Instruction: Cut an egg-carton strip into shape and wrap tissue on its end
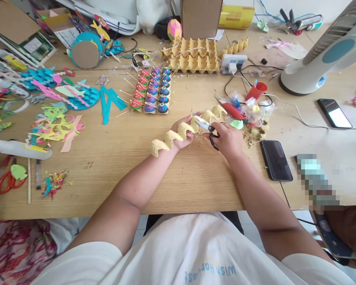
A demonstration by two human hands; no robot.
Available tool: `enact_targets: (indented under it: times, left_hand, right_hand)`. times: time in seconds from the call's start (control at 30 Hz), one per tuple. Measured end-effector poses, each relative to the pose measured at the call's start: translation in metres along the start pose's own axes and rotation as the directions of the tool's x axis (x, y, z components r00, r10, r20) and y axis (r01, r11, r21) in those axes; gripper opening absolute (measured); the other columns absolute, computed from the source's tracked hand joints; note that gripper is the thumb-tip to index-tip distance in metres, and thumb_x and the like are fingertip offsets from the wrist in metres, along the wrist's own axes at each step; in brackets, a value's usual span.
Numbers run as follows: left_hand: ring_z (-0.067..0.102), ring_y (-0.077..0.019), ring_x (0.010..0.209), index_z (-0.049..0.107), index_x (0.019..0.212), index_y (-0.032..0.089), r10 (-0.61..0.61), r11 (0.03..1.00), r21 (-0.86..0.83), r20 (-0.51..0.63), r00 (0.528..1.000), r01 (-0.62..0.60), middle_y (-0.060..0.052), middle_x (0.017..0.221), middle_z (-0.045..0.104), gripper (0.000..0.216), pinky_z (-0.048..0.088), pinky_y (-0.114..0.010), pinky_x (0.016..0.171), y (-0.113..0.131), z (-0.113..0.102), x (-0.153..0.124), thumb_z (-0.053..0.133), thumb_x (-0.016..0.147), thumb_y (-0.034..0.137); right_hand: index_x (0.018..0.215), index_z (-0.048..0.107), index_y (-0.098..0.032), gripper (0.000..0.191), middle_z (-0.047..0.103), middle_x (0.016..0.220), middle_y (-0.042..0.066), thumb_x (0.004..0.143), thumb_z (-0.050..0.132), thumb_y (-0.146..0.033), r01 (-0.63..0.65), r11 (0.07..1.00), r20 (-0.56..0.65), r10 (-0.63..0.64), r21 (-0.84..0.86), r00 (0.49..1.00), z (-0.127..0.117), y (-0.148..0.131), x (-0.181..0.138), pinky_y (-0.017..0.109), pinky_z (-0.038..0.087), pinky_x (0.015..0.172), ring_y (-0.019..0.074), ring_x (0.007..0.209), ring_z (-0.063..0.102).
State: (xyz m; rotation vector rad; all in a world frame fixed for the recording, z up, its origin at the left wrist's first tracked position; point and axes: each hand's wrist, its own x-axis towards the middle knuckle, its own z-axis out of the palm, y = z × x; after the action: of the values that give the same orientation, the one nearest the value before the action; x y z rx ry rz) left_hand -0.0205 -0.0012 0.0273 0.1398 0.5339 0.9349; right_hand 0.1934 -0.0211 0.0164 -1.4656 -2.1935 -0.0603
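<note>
My left hand [182, 136] grips a long yellow strip of egg-carton cups [169, 139] that runs from lower left up to the right above the wooden table [121, 158]. My right hand [227, 138] holds black-handled scissors [206, 127], fingers through the loops. The blades point left and meet the strip near its middle. Small yellow cardboard scraps lie on the table under and to the right of my hands.
Painted egg-carton cups with sticks [152, 93] stand behind, yellow egg trays [192, 55] beyond. Coloured paper cutouts [53, 118] and red scissors [6, 180] lie left. Two phones [275, 160] [335, 113], a fan [323, 55], a red cup [256, 91] and cables sit right.
</note>
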Motion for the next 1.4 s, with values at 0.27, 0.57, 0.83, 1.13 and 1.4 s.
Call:
enact_targets:
  times: [0.27,0.57,0.83,1.13,1.4]
  left_hand:
    - [0.056,-0.0050,0.036,0.065,0.149,0.021,-0.020,0.999,-0.040,0.028,0.999,0.021,0.002,0.074,0.080,0.041,0.039,-0.009,0.035,0.002,-0.004,0.003,0.043,0.115,0.028]
    - [0.058,-0.0055,0.037,0.072,0.137,0.020,-0.019,1.000,0.003,-0.041,0.999,0.020,0.001,0.072,0.077,0.035,0.038,-0.010,0.034,0.003,0.002,0.001,0.047,0.114,0.025]
    - [0.059,-0.0063,0.037,0.070,0.141,0.015,0.002,0.999,0.038,-0.081,0.997,0.001,0.000,0.068,0.075,0.039,0.039,-0.011,0.032,-0.001,0.018,-0.004,0.043,0.115,0.023]
    - [0.060,-0.0067,0.039,0.068,0.148,0.018,0.005,0.999,0.035,-0.079,0.997,-0.002,0.000,0.071,0.076,0.041,0.039,-0.010,0.033,-0.001,0.013,-0.003,0.046,0.114,0.023]
    - [0.058,-0.0051,0.037,0.070,0.146,0.023,0.015,0.998,0.056,-0.097,0.995,-0.009,0.002,0.071,0.076,0.040,0.039,-0.009,0.034,-0.001,0.010,-0.003,0.044,0.115,0.024]
  right_hand:
    - [0.114,0.080,-0.021,0.048,0.079,0.086,0.011,0.107,0.057,-0.062,0.009,1.000,0.016,-0.008,-0.015,1.000,-0.002,0.000,0.000,0.034,0.027,0.064,0.0245,0.077,0.067]
    - [0.115,0.076,-0.021,0.036,0.076,0.091,0.011,0.102,0.064,-0.052,0.033,0.998,0.044,-0.036,0.053,0.998,-0.003,0.000,0.002,0.035,0.036,0.069,0.0276,0.084,0.066]
    - [0.115,0.074,-0.019,0.035,0.076,0.095,0.014,0.099,0.066,-0.049,0.035,0.998,0.048,-0.038,0.059,0.998,-0.003,-0.002,0.002,0.037,0.041,0.075,0.0315,0.091,0.067]
    - [0.112,0.078,-0.020,0.040,0.076,0.083,0.011,0.102,0.063,-0.055,-0.013,0.999,0.048,0.011,0.040,0.999,-0.005,-0.002,0.000,0.034,0.033,0.067,0.0260,0.077,0.065]
    - [0.116,0.079,-0.019,0.038,0.078,0.088,0.012,0.102,0.063,-0.050,-0.013,1.000,0.057,0.014,-0.017,0.998,-0.005,-0.003,0.000,0.034,0.029,0.066,0.0262,0.079,0.066]
